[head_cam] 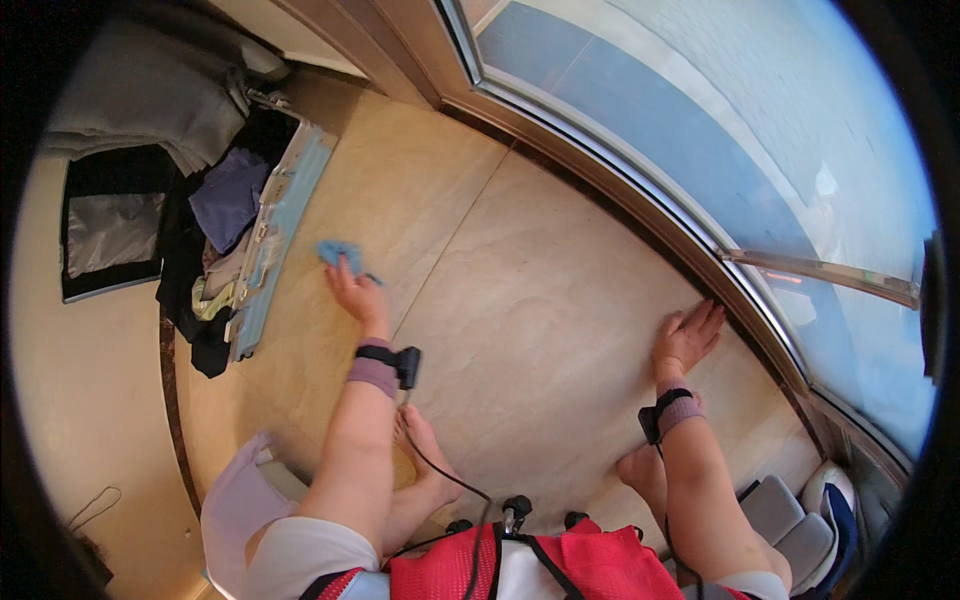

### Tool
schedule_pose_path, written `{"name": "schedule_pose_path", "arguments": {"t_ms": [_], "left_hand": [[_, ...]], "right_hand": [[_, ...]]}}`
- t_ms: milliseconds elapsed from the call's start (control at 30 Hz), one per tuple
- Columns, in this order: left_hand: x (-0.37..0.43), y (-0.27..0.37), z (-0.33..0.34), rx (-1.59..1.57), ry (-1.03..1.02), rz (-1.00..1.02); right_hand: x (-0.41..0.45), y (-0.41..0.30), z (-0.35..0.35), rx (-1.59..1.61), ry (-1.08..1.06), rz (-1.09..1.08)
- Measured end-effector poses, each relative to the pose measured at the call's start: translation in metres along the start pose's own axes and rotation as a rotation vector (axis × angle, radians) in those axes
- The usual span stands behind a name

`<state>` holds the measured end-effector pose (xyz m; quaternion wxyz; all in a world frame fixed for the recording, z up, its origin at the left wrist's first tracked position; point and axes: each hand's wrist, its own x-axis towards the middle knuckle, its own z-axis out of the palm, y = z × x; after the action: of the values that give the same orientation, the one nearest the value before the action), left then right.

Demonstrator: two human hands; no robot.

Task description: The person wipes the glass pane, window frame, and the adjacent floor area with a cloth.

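Observation:
My left hand (358, 292) presses a crumpled blue cloth (341, 256) against the tiled floor (517, 277), to the right of a clothes-filled storage bin. My right hand (688, 339) rests on the floor with its fingers spread, close to the dark strip along the sliding glass door (637, 150). Nothing shows in my right hand. Each wrist wears a purple band and a black strapped device with a cable. My bare feet are on the floor between and below my arms.
At the left, a clear plastic bin (281, 240) holds dark and purple clothes, with a grey blanket (150, 90) beside it. A pinkish fabric item (240, 510) lies at lower left. Grey cushioned pieces (784, 525) stand at lower right by the door frame.

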<state>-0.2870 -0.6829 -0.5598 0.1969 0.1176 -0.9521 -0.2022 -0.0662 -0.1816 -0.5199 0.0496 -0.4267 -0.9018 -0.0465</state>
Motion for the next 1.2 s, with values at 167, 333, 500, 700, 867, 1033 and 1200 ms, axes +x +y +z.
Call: {"name": "schedule_pose_path", "arguments": {"t_ms": [167, 333, 500, 700, 867, 1033, 1200], "left_hand": [[-0.082, 0.162, 0.025, -0.099, -0.116, 0.093], [-0.117, 0.255, 0.031, -0.293, -0.237, 0.250], [-0.117, 0.229, 0.010, -0.522, -0.180, -0.111], [-0.015, 0.006, -0.035, -0.298, 0.159, -0.535], [0.013, 0.015, 0.001, 0.110, 0.020, -0.203], [-0.030, 0.146, 0.040, -0.136, -0.221, 0.246], [-0.098, 0.219, 0.031, -0.164, -0.176, 0.297]], "right_hand": [[0.002, 0.003, -0.005, 0.006, 0.009, 0.010], [0.000, -0.008, -0.006, 0.051, 0.025, -0.005], [0.004, 0.014, 0.001, 0.018, 0.039, 0.006], [0.001, -0.007, -0.006, 0.045, 0.019, 0.002], [0.001, -0.003, -0.007, 0.017, -0.018, 0.008], [0.001, 0.006, -0.004, 0.030, 0.017, 0.017], [-0.002, -0.006, -0.007, 0.061, 0.018, 0.009]]}}
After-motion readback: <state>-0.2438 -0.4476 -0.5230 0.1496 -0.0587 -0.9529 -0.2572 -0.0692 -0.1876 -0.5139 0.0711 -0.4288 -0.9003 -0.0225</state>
